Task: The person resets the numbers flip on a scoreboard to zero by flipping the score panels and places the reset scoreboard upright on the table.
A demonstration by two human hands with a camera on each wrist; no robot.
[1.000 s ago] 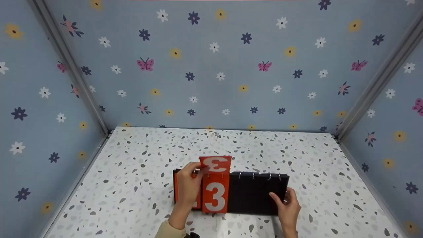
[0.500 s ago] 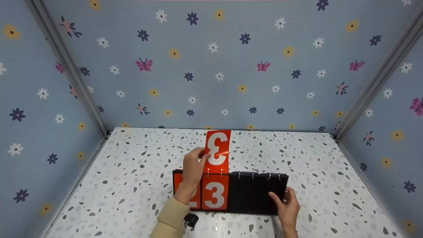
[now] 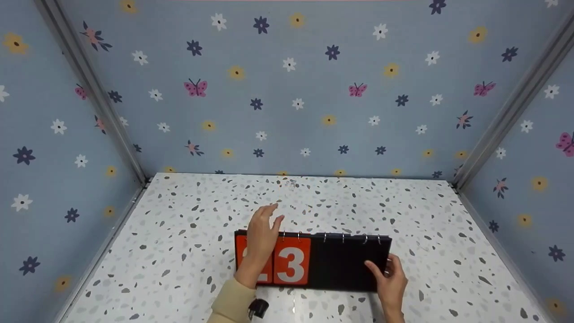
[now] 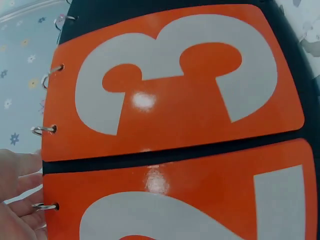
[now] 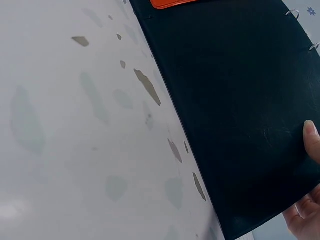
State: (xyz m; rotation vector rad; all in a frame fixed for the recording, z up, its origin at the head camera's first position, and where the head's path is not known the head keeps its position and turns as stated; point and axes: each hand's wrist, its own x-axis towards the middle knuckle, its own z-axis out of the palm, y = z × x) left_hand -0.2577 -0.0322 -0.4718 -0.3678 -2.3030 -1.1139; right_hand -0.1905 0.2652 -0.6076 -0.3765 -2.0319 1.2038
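A black flip scoreboard (image 3: 341,264) with metal rings along its top edge stands on the speckled table. An orange-red number card with a white 3 (image 3: 291,260) hangs on its face. Left of that, a card with a 2 (image 4: 150,215) is partly covered by my left hand (image 3: 261,237) in the head view. That hand is at the top edge by the rings, fingers extended, with nothing in its grasp. My right hand (image 3: 393,280) holds the board's right end, thumb on the front and fingers behind; the right wrist view shows the thumb (image 5: 312,142) on the black face.
The speckled white table (image 3: 188,251) extends around the board. Blue floral panels (image 3: 287,89) enclose the back and both sides, with grey metal posts (image 3: 94,89) at the corners. A small black object (image 3: 258,308) sits at the left sleeve.
My left hand swung a card showing a reversed 3 upward over the rings and let go of it. That card is now out of sight behind the board. The right hand keeps its hold.
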